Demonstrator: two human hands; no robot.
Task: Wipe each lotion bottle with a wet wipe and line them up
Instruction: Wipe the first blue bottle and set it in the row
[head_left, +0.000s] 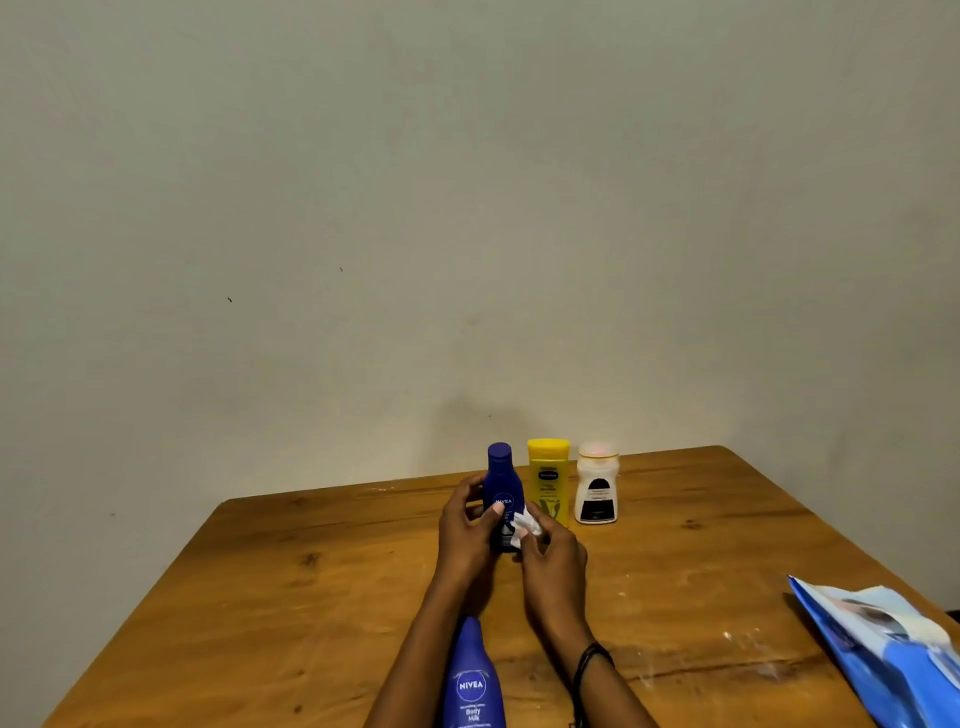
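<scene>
A small dark blue Nivea bottle (501, 483) stands upright on the wooden table (260, 597), and my left hand (464, 530) grips its left side. My right hand (550, 556) pinches a crumpled white wet wipe (527, 526) against the bottle's lower right side. Just to its right stand a yellow lotion bottle (548, 475) and a white bottle with a dark label (597, 488), both upright in a row near the wall. A larger blue Nivea Body Milk bottle (472, 675) stands at the near edge between my forearms.
A blue and white wet wipe pack (883, 649) lies at the table's right near corner. A plain wall rises right behind the table's far edge. White smudges mark the wood on the right.
</scene>
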